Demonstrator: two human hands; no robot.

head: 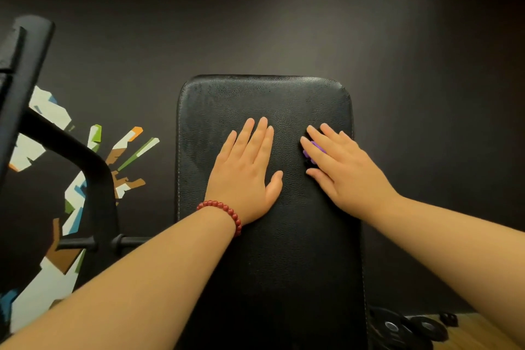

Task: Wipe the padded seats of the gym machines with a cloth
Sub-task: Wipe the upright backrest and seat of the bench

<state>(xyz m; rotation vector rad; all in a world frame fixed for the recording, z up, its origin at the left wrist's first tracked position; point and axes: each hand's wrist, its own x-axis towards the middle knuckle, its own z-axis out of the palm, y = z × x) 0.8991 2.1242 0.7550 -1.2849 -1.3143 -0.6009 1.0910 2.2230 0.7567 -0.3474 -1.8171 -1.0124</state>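
Note:
A black padded bench pad with a leather-like grain fills the middle of the head view. My left hand lies flat on it with straight fingers, a red bead bracelet at the wrist. My right hand presses flat on the pad's right part. Under its fingers sits a small purple cloth, mostly hidden, with only a bit showing at the hand's left edge.
A black metal machine frame stands at the left, with a bar reaching toward the pad. Behind is a dark wall with a colourful painted pattern. Black weight plates lie on the wooden floor at the lower right.

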